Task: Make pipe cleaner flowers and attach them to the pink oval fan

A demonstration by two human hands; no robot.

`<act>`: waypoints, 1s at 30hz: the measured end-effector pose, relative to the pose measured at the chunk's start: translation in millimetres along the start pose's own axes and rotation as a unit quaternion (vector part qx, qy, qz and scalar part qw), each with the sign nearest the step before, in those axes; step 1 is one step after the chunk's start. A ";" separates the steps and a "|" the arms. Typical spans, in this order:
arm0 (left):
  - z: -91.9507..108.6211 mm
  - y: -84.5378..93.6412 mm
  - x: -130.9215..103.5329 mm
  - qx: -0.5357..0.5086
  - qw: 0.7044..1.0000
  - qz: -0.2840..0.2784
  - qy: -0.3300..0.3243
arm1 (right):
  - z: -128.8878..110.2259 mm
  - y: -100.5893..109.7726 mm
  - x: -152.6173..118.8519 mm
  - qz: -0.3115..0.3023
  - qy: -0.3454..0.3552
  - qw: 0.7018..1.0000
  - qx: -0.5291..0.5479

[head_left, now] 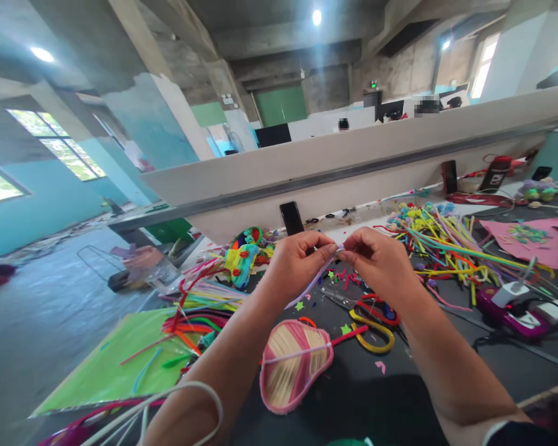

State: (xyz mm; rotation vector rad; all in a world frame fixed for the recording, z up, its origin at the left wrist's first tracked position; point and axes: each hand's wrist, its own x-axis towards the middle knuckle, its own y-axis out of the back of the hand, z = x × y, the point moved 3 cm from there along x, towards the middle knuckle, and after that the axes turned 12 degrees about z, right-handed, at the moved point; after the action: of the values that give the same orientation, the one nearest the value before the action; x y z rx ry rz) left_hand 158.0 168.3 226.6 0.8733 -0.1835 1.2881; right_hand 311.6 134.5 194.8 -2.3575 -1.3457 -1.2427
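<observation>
Nearest us, at the lower left, a white cable looped in front of our left forearm. We held both hands raised over the dark table, close beside each other. Our left hand had its thumb and forefinger pinched on a lilac pipe cleaner, whose loose length slanted down toward the tabletop; our right hand had its fingertips closed on the upper end, just beside the left ones. Below them we had a pink-edged shape with straw-coloured panels lying on the table, a red stem pointing right from it. Near that stem lay a yellow scissor handle and, just beyond, a red one, with a green star close by. To our left lay a bundle of coloured pipe cleaners, a green sheet in clear plastic and, farther off, a yellow-and-blue craft piece. To our right we had a larger heap of pipe cleaners, a pink sheet bearing small pieces, and a purple power strip with a white plug. Beyond our hands, a black phone stood tilted before a pale partition.
</observation>
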 end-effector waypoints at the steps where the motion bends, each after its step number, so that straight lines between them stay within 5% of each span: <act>1: 0.6 -0.3 0.5 0.007 1.000 -0.002 -0.008 | 0.2 0.4 0.6 -0.006 -0.008 1.000 0.004; 10: 4.7 -0.4 1.0 0.042 0.998 0.005 -0.044 | 8.4 -5.4 3.0 -0.077 -0.128 0.979 0.135; 18: -1.1 -6.3 -0.6 -0.055 0.998 0.017 0.036 | 10.1 -1.4 7.3 -0.042 -0.113 0.983 0.142; 30: 6.2 -0.8 9.8 -0.018 1.000 0.001 0.009 | 5.4 -2.0 3.3 -0.069 -0.091 0.989 0.092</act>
State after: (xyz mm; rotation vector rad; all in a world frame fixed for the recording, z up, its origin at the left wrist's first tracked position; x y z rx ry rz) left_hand 164.0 171.6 236.1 0.8303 -0.1931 1.2914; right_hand 314.0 140.5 193.2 -2.3280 -1.6279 -0.9060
